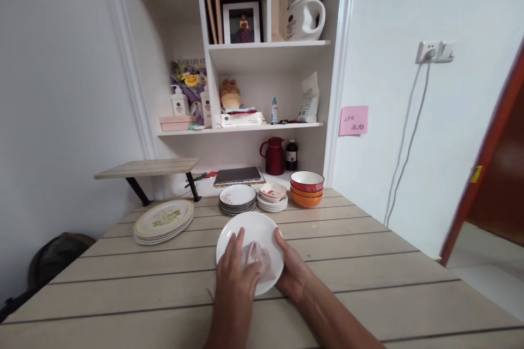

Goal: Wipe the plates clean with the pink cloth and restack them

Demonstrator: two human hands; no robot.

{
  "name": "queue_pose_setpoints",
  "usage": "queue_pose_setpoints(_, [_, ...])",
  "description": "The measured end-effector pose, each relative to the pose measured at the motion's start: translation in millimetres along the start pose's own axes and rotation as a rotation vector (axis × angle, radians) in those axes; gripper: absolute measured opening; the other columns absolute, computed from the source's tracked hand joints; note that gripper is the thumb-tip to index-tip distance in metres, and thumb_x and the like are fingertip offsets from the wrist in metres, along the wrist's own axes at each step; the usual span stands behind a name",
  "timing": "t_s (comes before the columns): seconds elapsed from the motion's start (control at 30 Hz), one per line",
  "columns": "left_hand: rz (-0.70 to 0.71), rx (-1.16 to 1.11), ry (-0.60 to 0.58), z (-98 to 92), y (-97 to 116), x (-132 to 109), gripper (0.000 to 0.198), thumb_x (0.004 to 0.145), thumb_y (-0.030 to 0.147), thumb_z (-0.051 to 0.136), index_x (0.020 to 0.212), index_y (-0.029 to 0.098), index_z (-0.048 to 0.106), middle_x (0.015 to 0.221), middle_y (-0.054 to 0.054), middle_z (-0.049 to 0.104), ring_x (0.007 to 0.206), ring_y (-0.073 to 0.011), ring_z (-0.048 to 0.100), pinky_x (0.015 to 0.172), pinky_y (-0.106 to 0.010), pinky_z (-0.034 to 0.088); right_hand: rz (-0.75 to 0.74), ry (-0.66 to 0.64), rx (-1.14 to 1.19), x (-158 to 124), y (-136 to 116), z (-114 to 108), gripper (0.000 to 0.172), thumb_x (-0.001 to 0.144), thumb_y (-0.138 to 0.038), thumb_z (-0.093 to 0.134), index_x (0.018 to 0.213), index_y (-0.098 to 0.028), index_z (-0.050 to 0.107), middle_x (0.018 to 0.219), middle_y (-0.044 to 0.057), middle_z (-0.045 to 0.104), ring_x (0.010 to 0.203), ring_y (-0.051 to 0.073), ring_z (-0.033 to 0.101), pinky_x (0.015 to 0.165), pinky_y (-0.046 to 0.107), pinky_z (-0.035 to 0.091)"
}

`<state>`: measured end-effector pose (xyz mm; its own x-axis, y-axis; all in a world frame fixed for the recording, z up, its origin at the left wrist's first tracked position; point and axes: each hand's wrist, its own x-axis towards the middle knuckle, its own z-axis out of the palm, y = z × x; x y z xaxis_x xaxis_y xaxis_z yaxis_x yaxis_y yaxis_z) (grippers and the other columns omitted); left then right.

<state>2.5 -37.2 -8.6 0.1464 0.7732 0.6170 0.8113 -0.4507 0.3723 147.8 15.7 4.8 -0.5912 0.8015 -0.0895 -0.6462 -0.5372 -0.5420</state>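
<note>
A white plate [268, 229] is raised and tilted toward me at the front middle of the table. My right hand [292, 270] grips its right rim, thumb on the upper face and fingers beneath. Against the plate's inner face is a crumpled pale pink cloth [260, 259]. My left hand [235, 270] is over the plate's left part, with the cloth between thumb and fingers; the palm side is hidden.
On the wooden table [352, 240], behind the plate, stand dark-rimmed plates [237, 195], small white dishes [273, 202] and stacked bowls [307, 191]. Large patterned plates [164, 221] are stacked at left near a small raised shelf [147, 168]. A red jug [274, 157] stands behind.
</note>
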Motion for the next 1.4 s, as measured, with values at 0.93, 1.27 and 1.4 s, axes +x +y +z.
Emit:
queue_pose_setpoints(0.93, [-0.085,0.572,-0.063,-8.8,-12,46,0.049,0.093,0.012,0.039,0.138,0.029,0.048,0.147,-0.009,0.045,0.134,-0.0286,0.042,0.106,-0.053,0.034,0.061,0.057,-0.072,-6,9,12,0.069,0.086,-0.063,0.048,0.128,-0.008,0.056,0.114,0.017,0.069,0.105,0.026,0.066,0.101,0.039,0.041])
queue_pose_setpoints(1.27, [-0.131,0.467,-0.074,4.5,1,42,0.047,0.093,0.017,0.041,0.138,0.029,0.048,0.148,-0.005,0.044,0.138,-0.0260,0.035,0.108,-0.048,0.035,0.047,0.000,-0.059,-5,7,12,0.067,0.090,-0.061,0.042,0.133,-0.010,0.052,0.119,0.015,0.067,0.109,0.024,0.065,0.103,0.036,0.040])
queue_pose_setpoints(1.4, [-0.059,0.309,-0.170,5.7,12,38,0.045,0.093,0.019,0.040,0.134,0.032,0.051,0.146,0.001,0.047,0.140,-0.0235,0.033,0.110,-0.051,0.032,0.078,-0.024,-0.035,-4,5,9,0.067,0.090,-0.062,0.042,0.132,-0.010,0.052,0.119,0.016,0.067,0.110,0.025,0.064,0.103,0.038,0.040])
